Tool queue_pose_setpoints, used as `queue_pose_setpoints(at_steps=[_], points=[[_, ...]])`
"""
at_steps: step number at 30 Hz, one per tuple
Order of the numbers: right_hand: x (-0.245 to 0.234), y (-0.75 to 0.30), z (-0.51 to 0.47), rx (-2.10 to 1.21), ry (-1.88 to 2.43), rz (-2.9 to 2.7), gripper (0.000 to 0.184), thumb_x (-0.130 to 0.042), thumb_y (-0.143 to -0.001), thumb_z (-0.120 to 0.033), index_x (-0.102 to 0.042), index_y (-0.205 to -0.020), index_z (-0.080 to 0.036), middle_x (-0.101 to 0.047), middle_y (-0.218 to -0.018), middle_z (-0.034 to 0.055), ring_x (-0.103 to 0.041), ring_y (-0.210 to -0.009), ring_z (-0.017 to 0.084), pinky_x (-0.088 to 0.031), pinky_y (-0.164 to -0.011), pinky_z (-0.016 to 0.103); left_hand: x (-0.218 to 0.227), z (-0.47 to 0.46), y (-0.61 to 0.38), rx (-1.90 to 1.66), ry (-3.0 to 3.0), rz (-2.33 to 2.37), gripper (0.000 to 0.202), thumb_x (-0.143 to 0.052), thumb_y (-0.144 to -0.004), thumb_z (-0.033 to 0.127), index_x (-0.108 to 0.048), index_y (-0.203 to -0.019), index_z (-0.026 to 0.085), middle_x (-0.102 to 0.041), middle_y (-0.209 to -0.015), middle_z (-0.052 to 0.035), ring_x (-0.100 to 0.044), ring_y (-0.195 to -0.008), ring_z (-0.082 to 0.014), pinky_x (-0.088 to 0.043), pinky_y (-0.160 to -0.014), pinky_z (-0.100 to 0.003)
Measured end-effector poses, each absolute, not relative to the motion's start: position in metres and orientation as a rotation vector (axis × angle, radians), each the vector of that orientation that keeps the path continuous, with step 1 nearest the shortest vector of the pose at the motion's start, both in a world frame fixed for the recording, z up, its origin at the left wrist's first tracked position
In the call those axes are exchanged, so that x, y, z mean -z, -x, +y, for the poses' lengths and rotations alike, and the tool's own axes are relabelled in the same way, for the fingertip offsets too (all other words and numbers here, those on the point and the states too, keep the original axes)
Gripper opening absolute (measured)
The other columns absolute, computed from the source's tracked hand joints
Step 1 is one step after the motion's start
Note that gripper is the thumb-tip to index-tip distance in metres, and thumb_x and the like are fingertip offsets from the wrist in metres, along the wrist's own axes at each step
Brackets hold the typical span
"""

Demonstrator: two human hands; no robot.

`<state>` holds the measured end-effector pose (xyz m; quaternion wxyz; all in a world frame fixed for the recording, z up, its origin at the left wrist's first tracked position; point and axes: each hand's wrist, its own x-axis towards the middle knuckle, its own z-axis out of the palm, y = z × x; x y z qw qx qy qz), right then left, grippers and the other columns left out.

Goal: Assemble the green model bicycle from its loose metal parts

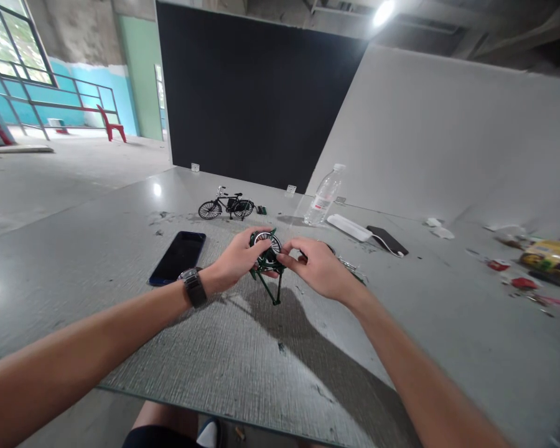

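Note:
A small dark green model bicycle frame with a wheel [267, 261] is held above the grey table [224, 361], its thin green leg pointing down. My left hand [236, 261], a black watch on its wrist, grips the wheel side of it with curled fingers. My right hand [315, 264] pinches the same part from the right, fingers closed. A finished black model bicycle [226, 206] stands farther back on the table. Small metal parts [350, 266] lie just behind my right hand.
A dark phone [178, 256] lies left of my hands. A clear water bottle [323, 196], a white flat box [350, 226] and a black device [388, 240] sit behind. Snack wrappers [548, 261] are scattered at the right. The table's near edge [205, 407] runs below my arms.

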<state>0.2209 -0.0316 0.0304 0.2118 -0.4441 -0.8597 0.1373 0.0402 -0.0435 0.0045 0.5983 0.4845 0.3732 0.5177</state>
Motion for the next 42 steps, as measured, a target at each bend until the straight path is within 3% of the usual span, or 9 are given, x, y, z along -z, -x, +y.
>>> queue_pose_setpoints(at_steps=[9,14,20,26,31,35,38,42], points=[[-0.024,-0.214,-0.034,-0.361,1.148,-2.358,0.024,-0.057,-0.092,-0.040,-0.066,-0.082,-0.020,-0.061,-0.099,0.0050,-0.051,-0.063,0.012,-0.040,-0.062,0.030,-0.002,-0.042,-0.040,-1.233,-1.184,0.925,0.035,-0.053,-0.095,0.019,-0.051,-0.130,0.016,-0.058,-0.095,-0.0063,-0.063,-0.066,-0.0124,-0.060,-0.057,-0.029],[-0.025,-0.212,-0.034,-0.466,1.128,-2.290,0.022,-0.060,-0.091,-0.042,-0.070,-0.090,-0.022,-0.064,-0.100,0.0045,-0.051,-0.062,0.012,-0.041,-0.061,0.030,-0.006,-0.045,-0.041,-1.193,-1.076,0.901,0.035,-0.049,-0.096,0.019,-0.049,-0.131,0.015,-0.058,-0.094,-0.0070,-0.063,-0.069,-0.0139,-0.060,-0.062,-0.033],[-0.029,-0.210,-0.035,-0.458,1.281,-2.248,0.024,-0.065,-0.086,-0.044,-0.074,-0.086,-0.022,-0.065,-0.102,0.0058,-0.056,-0.069,0.015,-0.043,-0.065,0.032,0.001,-0.043,-0.039,-1.209,-1.155,0.925,0.033,-0.046,-0.098,0.030,-0.053,-0.129,0.022,-0.056,-0.108,-0.0089,-0.060,-0.079,-0.0145,-0.053,-0.059,-0.024],[-0.030,-0.210,-0.034,-0.423,1.329,-2.216,0.020,-0.062,-0.086,-0.035,-0.072,-0.080,-0.019,-0.066,-0.095,0.0069,-0.060,-0.081,0.020,-0.043,-0.071,0.033,0.000,-0.045,-0.039,-1.197,-1.107,0.715,0.049,-0.051,-0.089,0.014,-0.045,-0.137,0.019,-0.056,-0.109,-0.0090,-0.058,-0.088,-0.0155,-0.055,-0.072,-0.030],[-0.034,-0.211,-0.036,-0.543,1.340,-2.165,0.023,-0.058,-0.087,-0.034,-0.070,-0.074,-0.019,-0.068,-0.097,0.0076,-0.062,-0.086,0.022,-0.043,-0.078,0.035,0.004,-0.042,-0.035,-1.178,-1.293,0.639,0.061,-0.060,-0.085,0.017,-0.040,-0.143,0.019,-0.061,-0.107,-0.0077,-0.061,-0.090,-0.0157,-0.055,-0.081,-0.033],[-0.034,-0.209,-0.037,-0.641,1.350,-2.117,0.025,-0.057,-0.086,-0.034,-0.071,-0.071,-0.019,-0.068,-0.100,0.0089,-0.061,-0.088,0.022,-0.043,-0.080,0.036,0.015,-0.035,-0.033,-1.274,-1.580,0.826,0.059,-0.060,-0.087,0.021,-0.043,-0.143,0.017,-0.063,-0.109,-0.0096,-0.061,-0.095,-0.0194,-0.054,-0.085,-0.036],[-0.032,-0.207,-0.038,-0.730,1.369,-2.050,0.025,-0.057,-0.086,-0.034,-0.069,-0.070,-0.019,-0.068,-0.095,0.0079,-0.060,-0.083,0.020,-0.043,-0.073,0.033,0.020,-0.031,-0.032,-1.345,-1.754,0.901,0.059,-0.060,-0.090,0.027,-0.041,-0.145,0.017,-0.059,-0.123,-0.0133,-0.056,-0.112,-0.0249,-0.047,-0.097,-0.041],[-0.030,-0.204,-0.041,-0.915,1.349,-1.958,0.026,-0.056,-0.087,-0.037,-0.068,-0.074,-0.018,-0.064,-0.079,0.0050,-0.049,-0.060,0.013,-0.035,-0.055,0.028,0.020,-0.030,-0.030,-1.373,-1.872,0.901,0.055,-0.057,-0.093,0.030,-0.042,-0.144,0.017,-0.052,-0.137,-0.0146,-0.047,-0.128,-0.0261,-0.035,-0.110,-0.043]])
